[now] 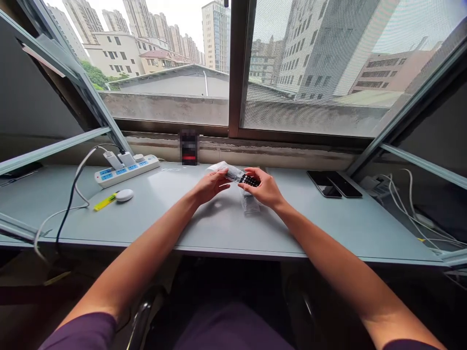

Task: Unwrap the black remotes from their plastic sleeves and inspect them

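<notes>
My right hand (265, 187) is closed on a small black remote control (249, 180) with rows of light buttons, held above the desk. A clear plastic bag (233, 172) covers or adjoins the remote's left end; whether the remote is inside it I cannot tell. My left hand (211, 185) pinches that bag from the left side. Below the remote, another clear plastic packet (250, 203) lies on the pale desk (219, 233), partly hidden by my right hand.
At left are a white power strip (127, 171) with plugs and cables, a yellow cutter (105, 201) and a white oval object (124, 195). Two dark phones (333, 184) lie at right. A black box (189, 148) stands by the window. Metal frames flank the desk.
</notes>
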A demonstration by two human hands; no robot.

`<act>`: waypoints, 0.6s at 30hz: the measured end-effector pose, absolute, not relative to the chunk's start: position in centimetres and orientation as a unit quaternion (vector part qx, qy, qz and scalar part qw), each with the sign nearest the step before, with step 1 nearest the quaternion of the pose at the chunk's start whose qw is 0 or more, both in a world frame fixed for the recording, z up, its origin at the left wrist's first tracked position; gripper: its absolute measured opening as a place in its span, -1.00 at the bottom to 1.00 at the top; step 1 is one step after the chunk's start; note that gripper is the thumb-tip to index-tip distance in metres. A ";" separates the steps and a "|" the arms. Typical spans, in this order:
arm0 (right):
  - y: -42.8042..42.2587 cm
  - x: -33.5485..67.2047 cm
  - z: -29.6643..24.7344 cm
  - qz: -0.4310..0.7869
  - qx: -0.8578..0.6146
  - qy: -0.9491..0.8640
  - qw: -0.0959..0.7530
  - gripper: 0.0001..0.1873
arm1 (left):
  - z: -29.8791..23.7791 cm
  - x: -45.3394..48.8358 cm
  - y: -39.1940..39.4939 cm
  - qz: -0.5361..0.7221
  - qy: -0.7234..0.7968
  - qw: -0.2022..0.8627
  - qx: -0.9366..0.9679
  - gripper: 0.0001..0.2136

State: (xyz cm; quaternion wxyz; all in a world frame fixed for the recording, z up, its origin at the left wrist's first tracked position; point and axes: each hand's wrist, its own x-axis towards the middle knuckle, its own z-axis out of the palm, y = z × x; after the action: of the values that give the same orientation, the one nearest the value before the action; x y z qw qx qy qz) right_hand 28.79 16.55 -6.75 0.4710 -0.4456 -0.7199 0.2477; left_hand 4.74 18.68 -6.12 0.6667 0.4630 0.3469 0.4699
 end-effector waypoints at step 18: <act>17.4 29.4 -5.8 0.475 -0.405 -0.561 0.544 -0.42 | -5.8 4.9 18.7 0.582 0.298 0.625 0.427 -0.69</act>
State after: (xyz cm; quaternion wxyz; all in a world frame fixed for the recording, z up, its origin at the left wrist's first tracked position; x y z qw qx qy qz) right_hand 29.41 17.41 -5.80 0.5439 -0.4052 -0.5606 0.4751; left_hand 4.89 18.68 -5.80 0.6248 0.4271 0.2982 0.5816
